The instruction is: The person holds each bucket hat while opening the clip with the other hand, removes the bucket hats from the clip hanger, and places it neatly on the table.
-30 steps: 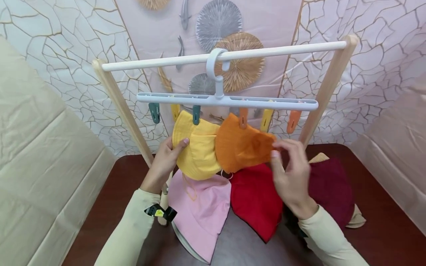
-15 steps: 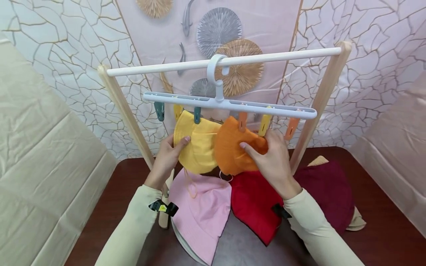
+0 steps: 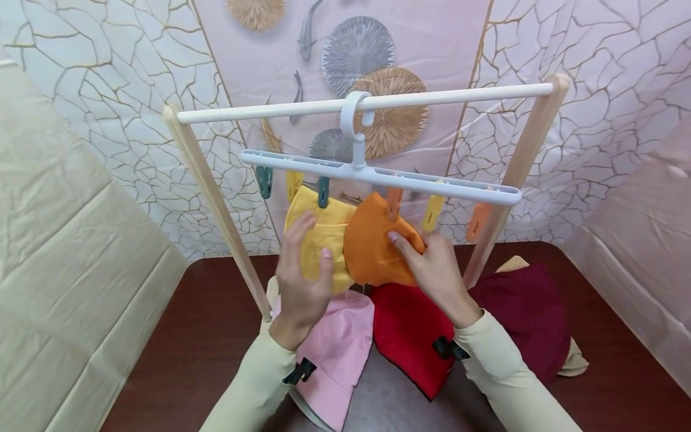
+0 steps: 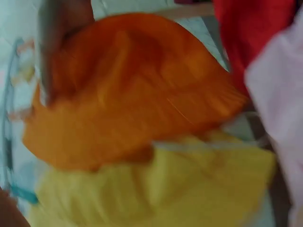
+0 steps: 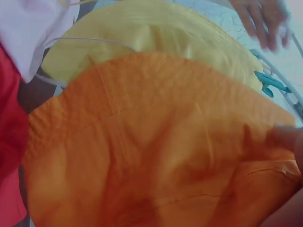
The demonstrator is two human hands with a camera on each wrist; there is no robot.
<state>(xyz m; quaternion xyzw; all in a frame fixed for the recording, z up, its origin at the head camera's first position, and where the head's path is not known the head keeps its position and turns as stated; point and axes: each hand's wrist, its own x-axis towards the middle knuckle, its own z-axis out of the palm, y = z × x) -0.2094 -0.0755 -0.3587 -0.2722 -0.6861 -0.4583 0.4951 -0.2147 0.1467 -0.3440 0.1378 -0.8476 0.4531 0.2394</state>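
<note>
An orange bucket hat (image 3: 372, 246) hangs folded from an orange clip (image 3: 393, 204) on a pale blue hanger (image 3: 388, 177). My right hand (image 3: 439, 273) pinches the hat's right side, thumb in front, fingers hidden behind, just below a yellow clip (image 3: 433, 213). To its left a yellow bucket hat (image 3: 332, 240) hangs from a teal clip (image 3: 323, 192), partly covered by the orange one in the right wrist view. My left hand (image 3: 302, 282) is blurred in front of the yellow hat, fingers spread and holding nothing.
The hanger hooks over a white rod (image 3: 459, 96) on a wooden frame (image 3: 216, 204). Below lie a pink hat (image 3: 345, 342), a red hat (image 3: 412, 336) and a maroon hat (image 3: 529, 318) on the dark table (image 3: 205, 336). Another orange clip (image 3: 477, 223) hangs at the right.
My left hand has let go of the yellow hat and moved right in front of it. My right hand has shifted inward from the orange hat's right tip. The hanger has swung, its right end nearer.
</note>
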